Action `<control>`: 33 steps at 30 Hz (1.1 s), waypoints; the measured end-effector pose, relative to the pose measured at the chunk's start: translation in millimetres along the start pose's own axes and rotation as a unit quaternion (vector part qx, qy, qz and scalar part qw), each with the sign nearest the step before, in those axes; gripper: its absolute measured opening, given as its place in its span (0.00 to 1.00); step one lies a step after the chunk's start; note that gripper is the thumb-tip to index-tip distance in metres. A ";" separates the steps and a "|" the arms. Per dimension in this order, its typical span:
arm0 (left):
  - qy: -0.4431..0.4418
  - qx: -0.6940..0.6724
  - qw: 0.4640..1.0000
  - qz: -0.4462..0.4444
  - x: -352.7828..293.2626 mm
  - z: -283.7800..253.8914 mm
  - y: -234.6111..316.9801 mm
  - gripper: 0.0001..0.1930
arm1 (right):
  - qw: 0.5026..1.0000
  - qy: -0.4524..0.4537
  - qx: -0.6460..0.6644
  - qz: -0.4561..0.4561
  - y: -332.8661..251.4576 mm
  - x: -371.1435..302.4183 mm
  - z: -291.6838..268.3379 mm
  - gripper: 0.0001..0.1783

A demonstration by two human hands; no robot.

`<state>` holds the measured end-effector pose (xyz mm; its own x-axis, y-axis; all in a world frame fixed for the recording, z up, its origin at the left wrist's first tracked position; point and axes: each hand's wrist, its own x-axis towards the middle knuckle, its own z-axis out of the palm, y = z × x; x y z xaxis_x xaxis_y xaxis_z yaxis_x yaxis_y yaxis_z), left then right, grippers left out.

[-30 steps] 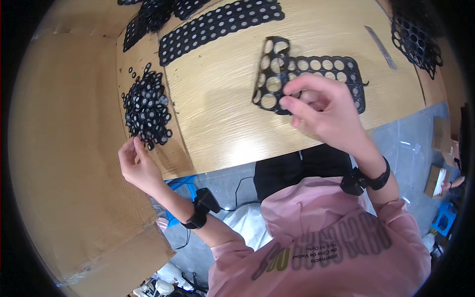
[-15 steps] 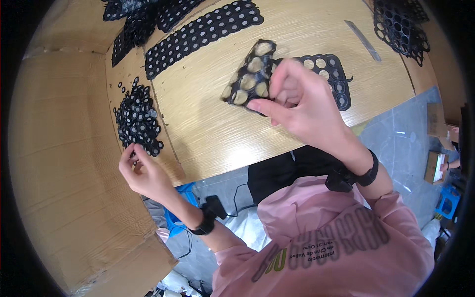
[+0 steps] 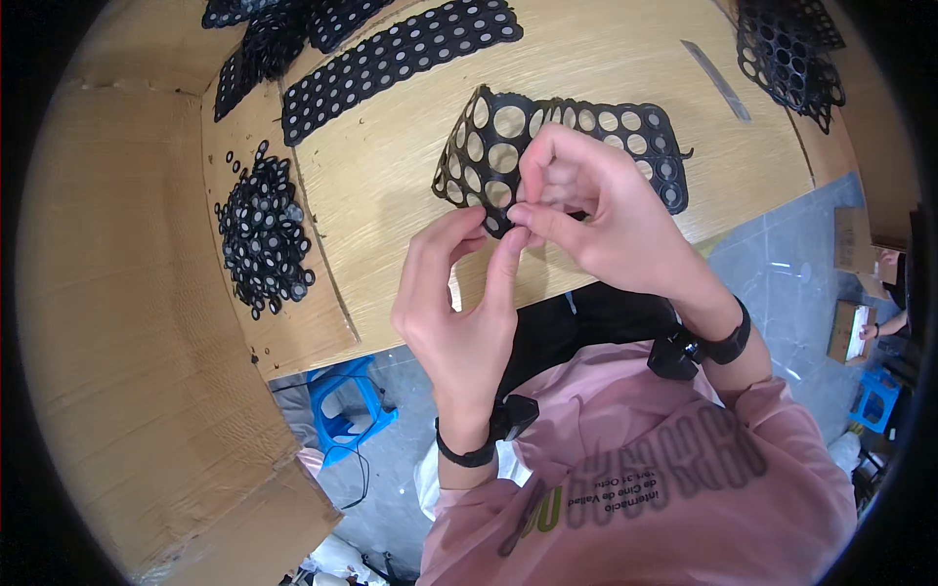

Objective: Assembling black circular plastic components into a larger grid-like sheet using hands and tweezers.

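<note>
A black perforated rubber sheet (image 3: 503,178) is bent upward at its left part, while its right part lies on the table. My right hand (image 3: 608,210) pinches the sheet's lower edge between thumb and fingers. Close beside it, the thumb and fingers of my left hand (image 3: 451,293) close around a black ring (image 3: 492,225) with a pale centre at the sheet's lower corner. Most of the lifted part shows open round holes; several rings still sit in the right end. The fingertips partly hide the ring.
A pile of loose black rings (image 3: 262,234) lies on cardboard at the left. Behind it are a filled sheet (image 3: 401,61) and more stacked sheets (image 3: 278,44). A metal ruler-like strip (image 3: 716,80) and emptied sheets (image 3: 789,63) lie at the right. A cardboard wall (image 3: 117,293) borders the left.
My left hand has come from the ring pile over to the sheet's lower corner. The sheet's lifted part has turned and opened out, with my right hand still holding it.
</note>
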<state>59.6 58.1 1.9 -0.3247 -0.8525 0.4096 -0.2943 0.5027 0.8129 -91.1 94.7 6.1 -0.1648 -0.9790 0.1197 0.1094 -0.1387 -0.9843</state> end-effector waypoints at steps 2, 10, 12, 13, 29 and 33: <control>0.009 -0.027 0.999 -0.024 -0.6 -0.3 0.6 0.13 | 1.000 -0.006 -0.022 -0.005 -0.3 -0.1 -0.8 0.11; -0.039 -0.108 0.988 -0.100 -4.3 -12.0 -0.3 0.07 | 0.998 -0.041 -0.030 0.036 -8.2 -0.7 -3.4 0.12; -0.038 -0.085 0.989 -0.119 -4.1 -13.3 5.8 0.06 | 0.997 -0.057 -0.041 0.021 -4.2 -1.0 -3.6 0.12; -0.037 -0.062 0.988 -0.138 -3.9 -13.9 7.5 0.06 | 0.997 -0.057 -0.040 0.020 -4.5 -1.0 -3.5 0.12; 0.241 0.240 0.938 -0.070 36.2 -148.1 -73.4 0.07 | 0.982 0.059 -0.172 -0.057 -1.9 2.3 -12.5 0.09; 0.228 0.303 0.920 -0.098 44.2 -165.9 -120.8 0.07 | 0.983 0.076 -0.148 -0.074 2.4 3.7 -11.5 0.08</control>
<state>230.0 -64.1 -9.5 0.1590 -0.8371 0.5234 -0.7984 0.2029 0.5670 -102.7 92.5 2.7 -0.3045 -0.9145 0.2663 -0.2138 -0.2068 -0.9547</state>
